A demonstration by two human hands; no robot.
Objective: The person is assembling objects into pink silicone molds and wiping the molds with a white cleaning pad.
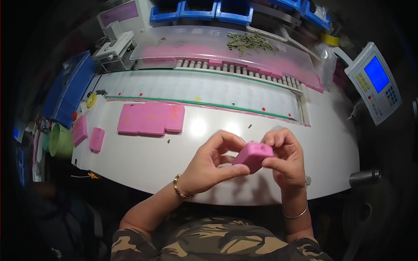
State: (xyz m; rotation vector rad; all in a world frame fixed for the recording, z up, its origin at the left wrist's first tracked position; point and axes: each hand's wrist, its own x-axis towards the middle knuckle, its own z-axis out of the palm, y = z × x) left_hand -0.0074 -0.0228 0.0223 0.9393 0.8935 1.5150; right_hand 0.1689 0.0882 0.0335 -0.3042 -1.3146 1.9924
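A pink rubber mould block (253, 155) is held up above the white worktop (222, 176), tilted, with a small hollow in its upper end. My left hand (209, 163) grips its left side between thumb and fingers. At the right end, the thumb and bent fingertips of my right hand (285, 156) pinch the block. Whatever lies behind the right fingertips is hidden. Further left on the worktop, several pink blocks (150, 119) lie side by side, some bearing yellow and red marks.
Beyond runs a glass-topped conveyor (196, 84) with rollers (228, 68). A clear plastic sheet (196, 42) behind it carries thin green pieces (249, 42). Two pink blocks (97, 139) lie at far left, near a green bin (62, 140). A control panel (374, 83) stands at right.
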